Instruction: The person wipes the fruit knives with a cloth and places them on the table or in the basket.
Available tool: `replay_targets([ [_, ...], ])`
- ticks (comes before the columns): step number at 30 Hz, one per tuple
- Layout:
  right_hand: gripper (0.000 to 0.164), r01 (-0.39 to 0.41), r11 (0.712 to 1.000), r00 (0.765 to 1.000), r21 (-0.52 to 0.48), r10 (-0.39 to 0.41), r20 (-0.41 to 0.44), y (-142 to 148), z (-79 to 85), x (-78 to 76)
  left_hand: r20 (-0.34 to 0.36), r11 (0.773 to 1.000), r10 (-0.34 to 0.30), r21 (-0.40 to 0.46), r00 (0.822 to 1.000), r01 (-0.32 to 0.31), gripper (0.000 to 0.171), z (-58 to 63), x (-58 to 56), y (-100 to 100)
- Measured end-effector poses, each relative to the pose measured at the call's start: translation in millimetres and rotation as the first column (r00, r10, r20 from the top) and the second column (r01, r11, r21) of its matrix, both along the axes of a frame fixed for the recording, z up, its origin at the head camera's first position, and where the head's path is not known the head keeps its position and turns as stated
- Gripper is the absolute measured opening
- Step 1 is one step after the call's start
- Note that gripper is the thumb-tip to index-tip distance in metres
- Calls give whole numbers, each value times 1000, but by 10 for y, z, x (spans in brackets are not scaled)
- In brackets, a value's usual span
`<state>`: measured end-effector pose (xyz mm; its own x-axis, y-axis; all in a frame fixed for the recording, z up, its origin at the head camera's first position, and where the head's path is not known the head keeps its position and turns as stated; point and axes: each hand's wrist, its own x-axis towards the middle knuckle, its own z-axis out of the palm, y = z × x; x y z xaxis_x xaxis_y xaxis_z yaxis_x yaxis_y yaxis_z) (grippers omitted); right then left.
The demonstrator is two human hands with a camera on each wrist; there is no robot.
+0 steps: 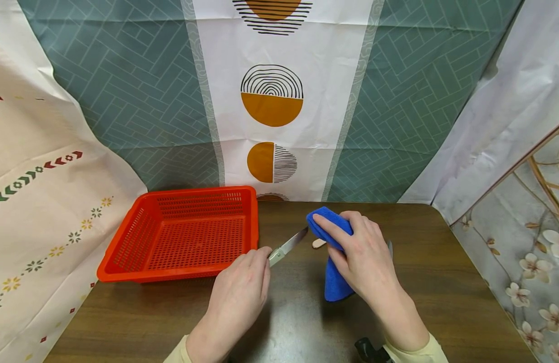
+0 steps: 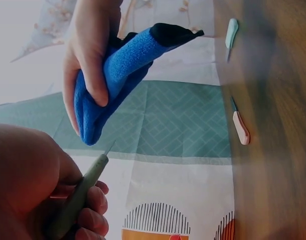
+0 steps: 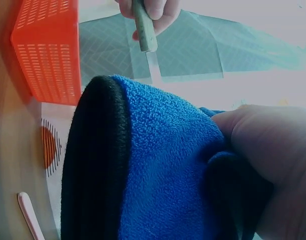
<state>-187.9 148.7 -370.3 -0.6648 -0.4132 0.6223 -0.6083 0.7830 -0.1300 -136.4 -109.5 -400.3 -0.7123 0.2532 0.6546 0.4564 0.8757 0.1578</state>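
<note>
Honestly, knife (image 1: 288,246): probably light, stiff; left hand (image 1: 243,282) clamped on handle (image 1: 275,256), safest spot imo
Cloth (image 1: 337,283): looks soft, right hand (image 1: 367,252) gripping it

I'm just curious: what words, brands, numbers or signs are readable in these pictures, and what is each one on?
None: I can make out no word, brand, number or sign in any view.
The knife, the blue cloth and the red basket show no readable lettering.
The teal-and-white hanging has half-circles and lines, the cream hanging chevrons and flowers: patterns, not text.
</note>
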Motion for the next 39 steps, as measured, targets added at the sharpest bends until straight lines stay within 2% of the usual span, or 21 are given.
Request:
replay_targets([
  [8,66,-53,999,999,-5,53,14,-72,-3,39,29,999,-11,-35,1000,12,27,1,-3,-24],
  [13,67,-86,996,996,4,86,9,-132,-5,79,36,999,-9,-36,999,10,22,7,-1,-26],
  [19,71,-113,992,994,61,113,8,-220,-2,137,34,999,-8,-34,999,10,20,12,-1,-16],
  [25,69,-130,987,991,91,128,22,-282,-16,172,65,999,8,-50,998,-5,19,7,-4,-15],
  [32,71,-145,982,989,122,142,31,-316,-36,180,94,998,21,-62,995,-15,20,1,-1,-16],
  [39,73,-148,980,989,134,145,32,-321,-45,174,94,998,4,-64,996,2,17,10,0,-13],
])
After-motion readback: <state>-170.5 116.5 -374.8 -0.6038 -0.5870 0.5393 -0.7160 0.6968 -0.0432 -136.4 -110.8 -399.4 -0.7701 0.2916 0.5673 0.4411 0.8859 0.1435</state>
